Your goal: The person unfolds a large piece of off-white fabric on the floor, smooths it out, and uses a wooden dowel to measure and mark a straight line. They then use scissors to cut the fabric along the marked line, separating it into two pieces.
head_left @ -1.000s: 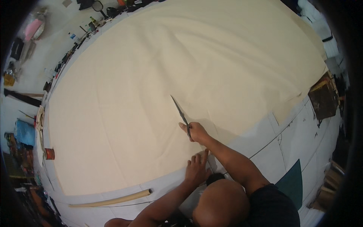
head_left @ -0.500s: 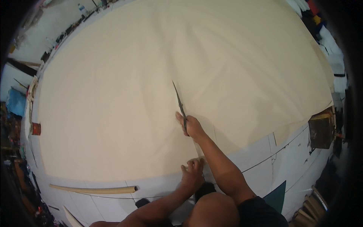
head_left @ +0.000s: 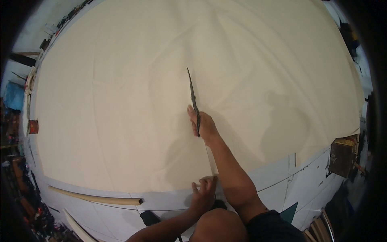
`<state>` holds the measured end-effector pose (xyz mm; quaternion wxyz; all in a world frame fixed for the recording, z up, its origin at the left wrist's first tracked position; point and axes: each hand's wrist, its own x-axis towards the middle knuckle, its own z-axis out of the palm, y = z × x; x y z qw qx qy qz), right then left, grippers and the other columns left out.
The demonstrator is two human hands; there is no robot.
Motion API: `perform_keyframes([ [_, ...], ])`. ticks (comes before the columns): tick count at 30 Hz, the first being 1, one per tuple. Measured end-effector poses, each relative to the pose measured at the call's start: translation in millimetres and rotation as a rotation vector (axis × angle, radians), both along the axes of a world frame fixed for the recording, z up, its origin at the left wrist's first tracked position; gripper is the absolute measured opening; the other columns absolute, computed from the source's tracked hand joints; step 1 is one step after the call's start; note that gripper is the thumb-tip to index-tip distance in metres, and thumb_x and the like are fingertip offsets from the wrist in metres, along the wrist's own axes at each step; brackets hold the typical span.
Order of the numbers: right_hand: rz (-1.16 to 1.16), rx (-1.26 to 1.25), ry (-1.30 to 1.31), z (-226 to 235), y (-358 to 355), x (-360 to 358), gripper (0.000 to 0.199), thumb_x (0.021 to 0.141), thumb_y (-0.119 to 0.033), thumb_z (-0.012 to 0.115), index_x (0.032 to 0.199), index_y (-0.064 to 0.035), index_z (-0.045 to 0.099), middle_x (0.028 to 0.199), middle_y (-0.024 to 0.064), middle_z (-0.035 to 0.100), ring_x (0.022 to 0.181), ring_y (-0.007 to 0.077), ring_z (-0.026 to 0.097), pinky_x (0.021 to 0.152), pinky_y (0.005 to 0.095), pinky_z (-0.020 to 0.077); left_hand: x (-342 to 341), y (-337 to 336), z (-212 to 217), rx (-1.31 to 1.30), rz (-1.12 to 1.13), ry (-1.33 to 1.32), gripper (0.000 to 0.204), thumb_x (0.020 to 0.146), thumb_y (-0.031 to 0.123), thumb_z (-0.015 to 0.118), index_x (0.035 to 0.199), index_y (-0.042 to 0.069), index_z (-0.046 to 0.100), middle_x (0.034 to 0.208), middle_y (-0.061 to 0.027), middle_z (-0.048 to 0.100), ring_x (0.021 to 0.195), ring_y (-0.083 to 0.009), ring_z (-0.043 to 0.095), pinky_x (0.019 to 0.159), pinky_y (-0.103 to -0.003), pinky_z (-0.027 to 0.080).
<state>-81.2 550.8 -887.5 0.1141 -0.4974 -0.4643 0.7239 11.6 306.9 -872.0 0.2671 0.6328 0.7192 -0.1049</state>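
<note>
A large cream sheet, which looks like cloth, lies spread over a white tiled surface, with soft creases running through it. My right hand is closed around the handles of a pair of dark scissors, their blades pointing away from me over the sheet. A straight cut line runs from beneath that hand back to the sheet's near edge. There my left hand rests with bent fingers, pinching the edge beside the cut. The scissors' lower blade cannot be made out.
A long cardboard tube lies along the near left edge. At the right stands a dark worn box touching the sheet's corner. A small red container and a blue bag sit at the left. A green flat piece lies at the lower right.
The scissors and my right hand have advanced farther along the sheet, away from me, and the cut line behind them is longer. My left hand stays at the near edge.
</note>
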Motion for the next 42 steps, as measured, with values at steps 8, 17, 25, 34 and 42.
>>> perform_keyframes([
  [8, -0.017, 0.071, -0.027, -10, 21, -19, 0.055, 0.083, -0.058, 0.069, 0.068, -0.0087, 0.049, 0.054, -0.0006, 0.043, 0.041, 0.0087, 0.039, 0.038, 0.0252, 0.0328, -3, 5, 1, 0.131, 0.029, 0.026, 0.060, 0.084, 0.027, 0.054, 0.141, 0.011, 0.045, 0.116, -0.0126, 0.051, 0.111, -0.0302, 0.050, 0.084, -0.060, 0.047],
  [17, -0.047, -0.020, 0.002, 1, 71, -66, 0.055, 0.082, -0.058, 0.069, 0.064, -0.0097, 0.049, 0.052, -0.0008, 0.041, 0.039, 0.0108, 0.038, 0.038, 0.0277, 0.0338, 2, -2, -8, 0.033, 0.023, -0.008, 0.059, 0.087, 0.027, 0.053, 0.143, 0.013, 0.039, 0.119, -0.0124, 0.050, 0.115, -0.0308, 0.047, 0.090, -0.061, 0.044],
  [25, 0.001, 0.135, -0.045, -16, 79, -78, 0.059, 0.081, -0.063, 0.066, 0.065, -0.0096, 0.048, 0.052, -0.0006, 0.042, 0.040, 0.0113, 0.038, 0.040, 0.0278, 0.0340, -1, 2, -8, 0.093, 0.030, 0.034, 0.057, 0.087, 0.032, 0.052, 0.140, 0.014, 0.043, 0.113, -0.0091, 0.051, 0.110, -0.0274, 0.051, 0.083, -0.058, 0.051],
  [34, -0.025, 0.222, -0.047, -11, 125, -118, 0.060, 0.080, -0.064, 0.067, 0.062, -0.0095, 0.049, 0.050, 0.0014, 0.043, 0.040, 0.0133, 0.041, 0.040, 0.0297, 0.0349, 1, -3, -12, 0.200, 0.041, 0.058, 0.056, 0.087, 0.036, 0.051, 0.139, 0.016, 0.046, 0.109, -0.0081, 0.053, 0.108, -0.0253, 0.053, 0.081, -0.057, 0.052],
  [42, 0.009, 0.026, 0.038, -1, 167, -144, 0.060, 0.080, -0.063, 0.067, 0.064, -0.0085, 0.050, 0.051, 0.0018, 0.044, 0.040, 0.0140, 0.041, 0.040, 0.0322, 0.0358, 1, -4, -10, 0.233, 0.002, 0.081, 0.060, 0.086, 0.034, 0.052, 0.141, 0.013, 0.044, 0.109, -0.0090, 0.053, 0.108, -0.0252, 0.053, 0.080, -0.054, 0.053],
])
